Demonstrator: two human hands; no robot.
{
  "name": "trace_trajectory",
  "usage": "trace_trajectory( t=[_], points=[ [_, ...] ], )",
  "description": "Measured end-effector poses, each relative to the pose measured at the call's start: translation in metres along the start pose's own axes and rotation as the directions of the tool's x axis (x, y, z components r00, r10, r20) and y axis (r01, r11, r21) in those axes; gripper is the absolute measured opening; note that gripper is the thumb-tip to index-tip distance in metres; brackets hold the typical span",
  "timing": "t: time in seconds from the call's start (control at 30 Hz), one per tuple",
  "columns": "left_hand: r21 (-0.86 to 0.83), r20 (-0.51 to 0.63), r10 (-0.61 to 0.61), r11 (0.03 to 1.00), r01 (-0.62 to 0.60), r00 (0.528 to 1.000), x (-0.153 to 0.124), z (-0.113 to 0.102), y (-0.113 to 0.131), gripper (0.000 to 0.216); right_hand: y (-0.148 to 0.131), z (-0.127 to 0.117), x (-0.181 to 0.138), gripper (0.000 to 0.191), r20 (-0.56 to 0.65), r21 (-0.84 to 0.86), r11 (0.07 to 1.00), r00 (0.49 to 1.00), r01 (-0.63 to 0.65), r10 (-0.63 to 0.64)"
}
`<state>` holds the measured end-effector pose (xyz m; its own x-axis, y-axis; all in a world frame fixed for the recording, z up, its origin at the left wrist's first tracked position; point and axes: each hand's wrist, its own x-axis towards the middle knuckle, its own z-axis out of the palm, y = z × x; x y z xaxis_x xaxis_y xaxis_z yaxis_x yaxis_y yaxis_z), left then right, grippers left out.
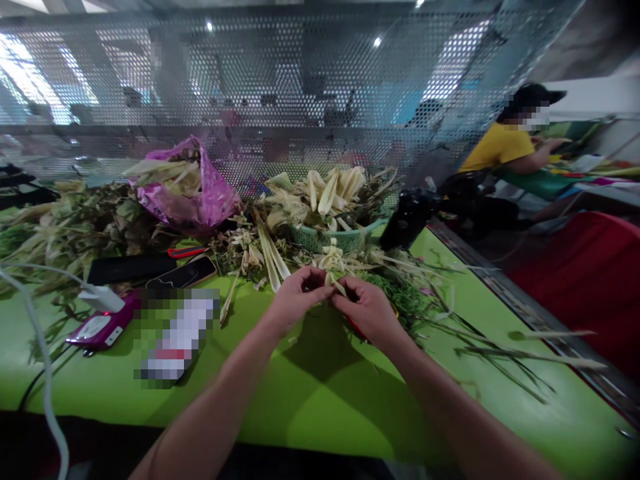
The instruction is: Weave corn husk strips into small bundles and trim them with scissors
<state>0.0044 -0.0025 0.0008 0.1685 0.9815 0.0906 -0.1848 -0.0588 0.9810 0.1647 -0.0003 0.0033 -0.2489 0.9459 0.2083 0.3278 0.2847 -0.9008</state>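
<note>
Head view: left hand (pixel 295 293) and right hand (pixel 367 308) meet at frame centre. Fingertips of both pinched on pale leaf strip (pixel 334 283), just above green table (pixel 310 393) and below teal basket (pixel 345 239). Fold probably hidden by fingers. Judged best: pinch close to crease, strip taut, wrists low.

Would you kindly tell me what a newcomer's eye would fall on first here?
The left hand and right hand meet over the bright green table, pinching a pale leaf strip between them. Behind them, a pink plastic bag sits left and a green basket heaped with pale leaves sits mid-table.
</note>
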Motion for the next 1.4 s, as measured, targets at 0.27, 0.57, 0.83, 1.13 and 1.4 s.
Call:
trace_trajectory(
  t=[0.27, 0.57, 0.83, 1.13, 1.4],
  points=[
    [-0.175, -0.024, -0.082, 0.982, 0.077, 0.996, 0.002, 0.001, 0.003, 0.027, 0.003, 0.0, 0.0, 0.015, -0.063, 0.056, 0.998, 0.998, 0.003, 0.0],
    [-0.201, -0.044, -0.083, 0.977, 0.072, 0.996, 0.004, -0.002, -0.001, 0.025, -0.009, 0.0, 0.0, 0.02, 0.101, 0.322, 0.931, 0.984, -0.173, 0.148],
    [-0.172, -0.074, -0.026, 0.985, 0.013, 0.997, 0.005, 0.0, -0.005, 0.025, -0.005, 0.001, 0.001, 0.027, 0.083, 0.237, 0.954, 0.982, -0.184, 0.169],
    [0.016, -0.098, 0.044, 0.999, -0.043, 0.994, 0.011, -0.007, -0.011, 0.027, -0.004, -0.002, 0.003, 0.022, 0.075, 0.252, 0.927, 0.961, -0.277, 0.267],
    [-0.031, -0.102, 0.015, 0.999, -0.018, 0.995, 0.011, -0.006, -0.014, 0.03, -0.001, -0.004, -0.001, 0.031, -0.132, -0.068, 0.996, 0.989, 0.051, -0.06]
  ],
)
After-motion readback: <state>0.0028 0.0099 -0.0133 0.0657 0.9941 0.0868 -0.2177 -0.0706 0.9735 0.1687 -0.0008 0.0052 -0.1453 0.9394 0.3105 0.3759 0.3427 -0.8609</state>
